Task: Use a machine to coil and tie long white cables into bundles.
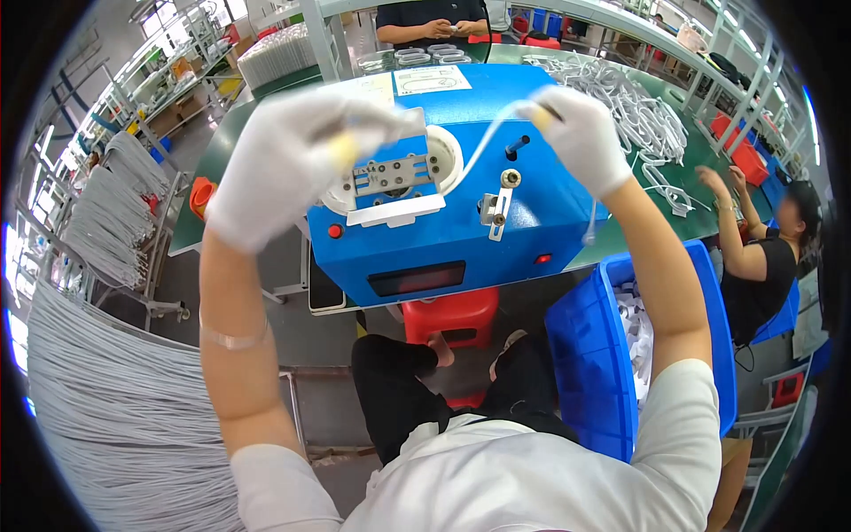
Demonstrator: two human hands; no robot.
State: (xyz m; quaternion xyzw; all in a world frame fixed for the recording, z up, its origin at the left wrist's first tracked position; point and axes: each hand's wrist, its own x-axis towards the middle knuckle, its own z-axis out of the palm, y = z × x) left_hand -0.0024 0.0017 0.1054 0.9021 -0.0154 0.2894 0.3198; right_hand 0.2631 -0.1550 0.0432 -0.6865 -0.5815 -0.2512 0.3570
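A blue bench machine [558, 208] stands before me with a round white winding head and a metal plate [390, 175] on its top. My left hand [284, 160], in a white glove, is over the left side of that head; its fingers are smeared by motion, so what they hold is unclear. From the head a white cable [489, 140] rises to the right. My right hand [581, 137], also gloved, pinches this cable above the machine's right side. Between the hands are a dark post [518, 146] and a small metal bracket with a roller [499, 208].
Loose white cables [634, 102] are heaped on the green table [213, 168] at the far right. A blue bin [585, 363] with white pieces stands by my right leg. Bundled cables [115, 408] fill the left. Co-workers sit across the table and at right [767, 257]. A red stool [452, 315] is below.
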